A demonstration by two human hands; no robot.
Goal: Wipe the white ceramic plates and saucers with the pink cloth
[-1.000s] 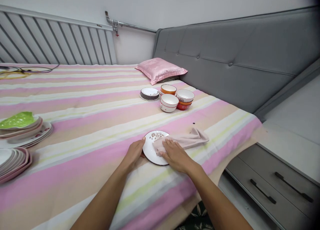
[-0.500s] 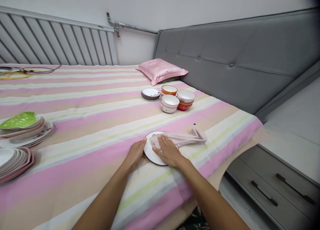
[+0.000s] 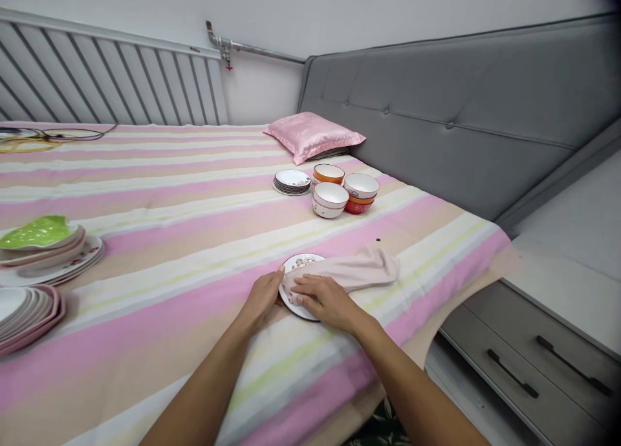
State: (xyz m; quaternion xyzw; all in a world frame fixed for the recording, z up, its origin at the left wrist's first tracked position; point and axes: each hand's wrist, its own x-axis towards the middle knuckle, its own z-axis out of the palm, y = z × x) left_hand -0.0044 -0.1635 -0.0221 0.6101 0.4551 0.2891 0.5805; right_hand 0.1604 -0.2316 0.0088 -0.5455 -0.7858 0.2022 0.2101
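A small white plate with a dark rim and a brown pattern lies on the striped bed sheet near the front edge. My left hand grips its left rim, fingers curled. My right hand lies flat on a pale pink cloth, pressing it onto the plate's near half. The rest of the cloth trails off to the right across the sheet.
A stack of small plates and several bowls stand further back, by a pink pillow. More plates, one green, are stacked at the left. A grey headboard and a grey drawer unit are on the right.
My right hand has slid the cloth leftward and toward me across the plate, covering more of its near half. The left hand has stayed on the rim.
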